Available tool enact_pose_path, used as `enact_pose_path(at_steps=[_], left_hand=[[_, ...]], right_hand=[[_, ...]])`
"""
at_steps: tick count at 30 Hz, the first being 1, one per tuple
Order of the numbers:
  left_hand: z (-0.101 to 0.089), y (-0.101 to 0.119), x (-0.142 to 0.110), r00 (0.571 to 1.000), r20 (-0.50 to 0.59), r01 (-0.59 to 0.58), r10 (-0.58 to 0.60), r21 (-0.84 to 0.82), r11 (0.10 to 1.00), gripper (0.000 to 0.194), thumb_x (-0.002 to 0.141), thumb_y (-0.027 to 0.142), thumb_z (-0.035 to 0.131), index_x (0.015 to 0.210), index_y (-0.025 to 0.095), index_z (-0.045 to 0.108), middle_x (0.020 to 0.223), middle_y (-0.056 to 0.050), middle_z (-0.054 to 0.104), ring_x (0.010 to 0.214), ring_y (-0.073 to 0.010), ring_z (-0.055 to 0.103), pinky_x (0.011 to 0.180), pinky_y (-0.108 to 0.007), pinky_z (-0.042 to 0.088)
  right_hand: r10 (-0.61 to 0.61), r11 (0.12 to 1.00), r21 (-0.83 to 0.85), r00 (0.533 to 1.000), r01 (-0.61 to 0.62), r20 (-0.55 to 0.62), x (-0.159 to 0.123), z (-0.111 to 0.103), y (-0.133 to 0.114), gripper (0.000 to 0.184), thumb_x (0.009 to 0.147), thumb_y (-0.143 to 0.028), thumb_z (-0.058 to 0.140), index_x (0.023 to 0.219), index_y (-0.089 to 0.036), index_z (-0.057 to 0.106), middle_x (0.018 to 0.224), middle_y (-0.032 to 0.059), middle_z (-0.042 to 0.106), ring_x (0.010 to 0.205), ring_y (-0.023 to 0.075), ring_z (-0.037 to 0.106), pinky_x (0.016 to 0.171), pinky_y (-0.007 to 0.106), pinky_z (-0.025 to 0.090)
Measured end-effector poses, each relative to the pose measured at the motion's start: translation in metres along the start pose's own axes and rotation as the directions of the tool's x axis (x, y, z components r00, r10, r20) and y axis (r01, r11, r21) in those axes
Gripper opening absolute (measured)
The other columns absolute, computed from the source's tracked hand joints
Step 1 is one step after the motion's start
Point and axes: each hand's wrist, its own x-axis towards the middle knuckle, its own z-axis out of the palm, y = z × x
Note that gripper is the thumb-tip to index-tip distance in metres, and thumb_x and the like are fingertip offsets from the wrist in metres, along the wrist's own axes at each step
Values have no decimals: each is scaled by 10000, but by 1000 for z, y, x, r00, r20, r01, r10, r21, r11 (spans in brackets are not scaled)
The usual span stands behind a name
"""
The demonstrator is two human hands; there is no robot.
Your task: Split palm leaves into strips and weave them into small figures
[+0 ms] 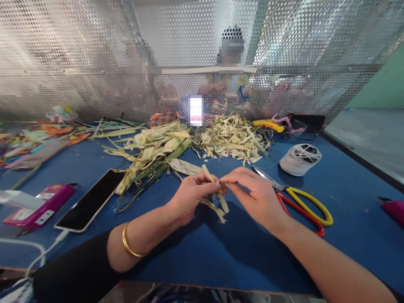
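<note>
My left hand (pixel 189 195) is closed in a pinch on narrow, pale corn husk strips (pixel 224 204), whose ends stick out above and below the fingers. Touching or almost touching its fingertips, my right hand (pixel 252 193) is pinched too. What sits between the right fingertips is too small to make out. Just behind the hands lies a broad dry husk piece (pixel 186 166). Scissors (pixel 298 204) with one yellow and one red handle lie partly open beside my right hand. Farther right rests a ball of white thread (pixel 296 167), with a thin end trailing left.
Long corn husks (pixel 158 147) are heaped left of centre, beside a pile of husk scraps (pixel 233 136). At left lie a black-screened phone (pixel 91 202) on a cable and a magenta power strip (pixel 52 204). A perforated metal screen (pixel 189 25) stands behind the blue table (pixel 246 265).
</note>
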Motion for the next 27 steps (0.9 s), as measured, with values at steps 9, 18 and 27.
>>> enact_pose_path(at_steps=[9, 18, 27], left_hand=[[-2, 0, 3, 996, 64, 63, -63, 5, 998, 183, 634, 257, 747, 706, 144, 622, 664, -39, 660, 651, -145, 604, 652, -250, 449], [-2, 5, 1, 993, 114, 34, -41, 57, 998, 236, 611, 265, 768, 741, 144, 612, 667, -35, 660, 659, -151, 608, 662, -267, 469], [-3, 4, 2, 985, 171, 0, -11, 64, 998, 245, 617, 295, 780, 737, 149, 625, 687, -26, 667, 668, -146, 616, 684, -261, 456]], right_hand=[[-160, 918, -334, 970, 214, 182, 1, -8, 4, 226, 922, -208, 415, 887, -220, 638, 846, 63, 625, 754, 167, 578, 684, 293, 451], [-37, 939, -327, 973, 112, 226, 2, -7, 2, 228, 939, -226, 358, 758, -207, 495, 767, 33, 516, 680, 160, 481, 635, 292, 378], [15, 945, -324, 987, 39, 163, 2, -3, 2, 302, 938, -288, 349, 646, -221, 386, 637, 8, 490, 619, 154, 459, 606, 290, 328]])
